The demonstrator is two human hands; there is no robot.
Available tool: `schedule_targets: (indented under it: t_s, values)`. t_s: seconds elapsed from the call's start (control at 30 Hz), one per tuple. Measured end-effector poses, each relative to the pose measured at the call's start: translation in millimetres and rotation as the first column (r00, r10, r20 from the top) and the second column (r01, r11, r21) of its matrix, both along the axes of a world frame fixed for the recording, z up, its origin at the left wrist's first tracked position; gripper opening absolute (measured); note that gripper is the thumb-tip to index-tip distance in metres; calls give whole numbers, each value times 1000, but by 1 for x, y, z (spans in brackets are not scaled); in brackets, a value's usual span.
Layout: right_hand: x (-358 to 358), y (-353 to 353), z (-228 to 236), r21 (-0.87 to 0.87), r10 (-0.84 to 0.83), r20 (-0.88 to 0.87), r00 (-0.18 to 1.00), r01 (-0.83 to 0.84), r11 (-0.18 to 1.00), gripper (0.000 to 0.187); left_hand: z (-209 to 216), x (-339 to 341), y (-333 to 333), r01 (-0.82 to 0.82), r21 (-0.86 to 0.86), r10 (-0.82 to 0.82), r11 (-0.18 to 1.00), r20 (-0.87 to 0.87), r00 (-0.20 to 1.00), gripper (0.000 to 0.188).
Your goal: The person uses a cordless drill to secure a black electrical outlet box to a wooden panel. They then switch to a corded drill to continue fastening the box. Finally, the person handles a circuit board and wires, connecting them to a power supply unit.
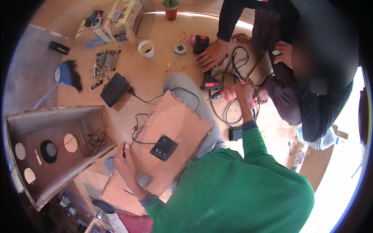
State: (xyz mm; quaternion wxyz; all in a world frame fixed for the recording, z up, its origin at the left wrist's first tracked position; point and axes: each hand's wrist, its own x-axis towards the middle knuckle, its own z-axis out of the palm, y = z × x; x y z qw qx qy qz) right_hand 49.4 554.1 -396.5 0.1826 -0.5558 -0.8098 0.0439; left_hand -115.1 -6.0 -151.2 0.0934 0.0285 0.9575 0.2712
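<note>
My right hand (pixel 244 93) is wrapped round a red corded electric drill (pixel 230 93), its chuck pointing left. A brown wooden panel (pixel 182 120) lies across my lap, with a small square black terminal plate (pixel 164 148) set in it and a black cable running off. Beside the panel's left edge, my left hand (pixel 126 159) has its fingers drawn together; something small and dark may be between them, but I cannot make it out. Just beyond my drill is a black and red cordless drill (pixel 211 83), partly under a co-worker's hand (pixel 213 55).
An open wooden box (pixel 58 147) with round cutouts stands at the left. Beyond it lie a blue brush (pixel 68 74), a circuit board (pixel 105 64) and a black adapter box (pixel 114 89). A white cup (pixel 146 49) and a small speaker (pixel 180 48) stand farther back. Black cable loops (pixel 235 70) lie near the co-worker.
</note>
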Motion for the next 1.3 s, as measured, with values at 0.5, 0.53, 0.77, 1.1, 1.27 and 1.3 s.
schedule_targets:
  t_s: [0.5, 0.53, 0.77, 1.1, 1.27, 1.3]
  values:
    - [97, 64, 52, -921, -363, -156, 919, -268, -284, 37, -5, 4, -5, 78, 42, -71, 996, -157, 985, 39]
    - [95, 60, 55, -845, -487, -103, 867, -335, -416, 37, -5, 4, -4, 78, 40, -70, 996, -168, 983, 39]
    - [117, 19, 47, -848, -601, -281, 748, -487, -208, 41, -10, 4, -9, 76, 13, -73, 997, -158, 985, 40]
    - [133, -58, 180, -454, -632, -536, 560, -822, -344, 56, -9, -2, 1, 198, -54, -202, 979, -58, 978, 56]
    - [95, -125, 284, -784, -67, -621, 781, -620, 34, 66, -3, 0, -1, 239, -23, -240, 971, -37, 970, 63]
    - [88, -142, 298, -770, 55, -632, 773, -635, 66, 69, -3, 2, -2, 250, -26, -251, 968, -40, 967, 66]
